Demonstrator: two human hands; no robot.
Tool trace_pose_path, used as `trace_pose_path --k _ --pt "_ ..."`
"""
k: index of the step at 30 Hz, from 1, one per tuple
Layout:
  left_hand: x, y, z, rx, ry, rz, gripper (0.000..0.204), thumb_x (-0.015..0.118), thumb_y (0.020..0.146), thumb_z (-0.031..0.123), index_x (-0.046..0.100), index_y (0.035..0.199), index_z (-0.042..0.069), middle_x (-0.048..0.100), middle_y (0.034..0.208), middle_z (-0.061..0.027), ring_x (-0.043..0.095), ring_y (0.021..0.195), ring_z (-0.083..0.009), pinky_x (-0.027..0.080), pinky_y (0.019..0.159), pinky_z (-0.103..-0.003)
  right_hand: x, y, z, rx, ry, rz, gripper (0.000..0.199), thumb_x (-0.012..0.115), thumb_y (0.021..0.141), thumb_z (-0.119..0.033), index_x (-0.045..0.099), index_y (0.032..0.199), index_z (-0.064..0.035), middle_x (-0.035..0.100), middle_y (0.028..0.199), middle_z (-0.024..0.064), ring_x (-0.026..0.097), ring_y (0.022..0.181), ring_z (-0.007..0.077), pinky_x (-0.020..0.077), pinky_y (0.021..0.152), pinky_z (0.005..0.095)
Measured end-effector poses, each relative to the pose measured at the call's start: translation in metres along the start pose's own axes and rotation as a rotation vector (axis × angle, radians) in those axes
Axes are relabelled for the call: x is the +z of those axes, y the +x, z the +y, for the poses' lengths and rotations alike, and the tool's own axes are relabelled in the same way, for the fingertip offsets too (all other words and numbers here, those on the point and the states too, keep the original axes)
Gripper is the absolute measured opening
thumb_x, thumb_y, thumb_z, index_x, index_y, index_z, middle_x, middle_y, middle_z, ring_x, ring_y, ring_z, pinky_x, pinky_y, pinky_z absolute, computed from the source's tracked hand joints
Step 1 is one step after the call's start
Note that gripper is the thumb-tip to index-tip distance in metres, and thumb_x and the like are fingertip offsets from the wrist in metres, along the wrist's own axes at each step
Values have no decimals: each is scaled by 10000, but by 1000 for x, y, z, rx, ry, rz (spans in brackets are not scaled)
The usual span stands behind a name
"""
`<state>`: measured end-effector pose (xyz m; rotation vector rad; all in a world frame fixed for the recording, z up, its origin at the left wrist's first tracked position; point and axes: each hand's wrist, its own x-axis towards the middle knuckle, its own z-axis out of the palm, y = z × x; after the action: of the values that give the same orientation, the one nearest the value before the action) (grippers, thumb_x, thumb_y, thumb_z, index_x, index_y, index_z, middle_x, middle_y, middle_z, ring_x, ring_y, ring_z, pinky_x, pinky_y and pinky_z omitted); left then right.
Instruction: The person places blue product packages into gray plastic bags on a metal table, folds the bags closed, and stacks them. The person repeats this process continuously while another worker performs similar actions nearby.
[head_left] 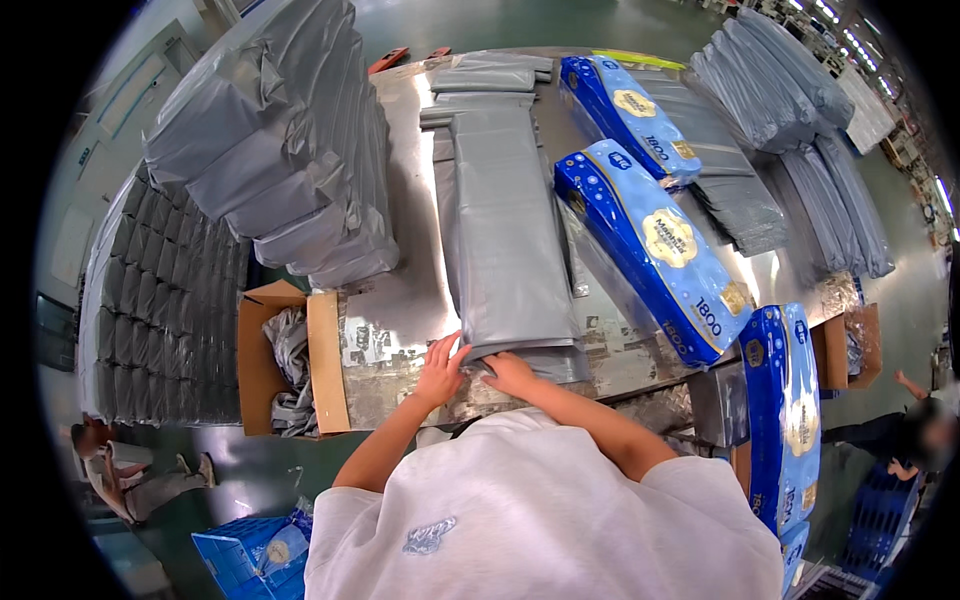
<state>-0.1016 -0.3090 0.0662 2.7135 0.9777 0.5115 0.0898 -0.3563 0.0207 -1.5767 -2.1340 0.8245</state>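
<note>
Both hands worked the near end of a grey plastic bag lying lengthwise on the steel table. The left hand pinched its edge; the right hand pressed flat on it. Opening the mouth seemingly needed separating the layers.

blue packs on table | grey bags centre | maybe wrapped parcels left

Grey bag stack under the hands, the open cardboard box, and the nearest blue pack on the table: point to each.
grey bag stack (pixel 505 230), head view, middle of the top bag.
cardboard box (pixel 328 360), head view, right flap.
blue pack (pixel 655 245), head view, top face.
</note>
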Motion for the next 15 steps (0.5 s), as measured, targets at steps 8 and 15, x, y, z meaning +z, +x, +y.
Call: trace_pose_path --k 8,15 --pt "-6 22 -21 439 499 -324 589 504 763 164 351 1327 240 168 1449 -49 167 1333 -206 151 1070 -421 28 -10 -20 -186 -146 -157 411 434 784 -77 452 1193 -44 499 1007 165 560 872 319 487 698 410" --pt "9 14 -26 351 514 -444 459 421 809 205 444 1268 214 134 1461 -61 115 1347 -171 124 1075 -381 -75 -48 -56 88 -281 -558 411 512 741 -83 470 1149 -47 470 1150 199 597 833 334 490 652 448"
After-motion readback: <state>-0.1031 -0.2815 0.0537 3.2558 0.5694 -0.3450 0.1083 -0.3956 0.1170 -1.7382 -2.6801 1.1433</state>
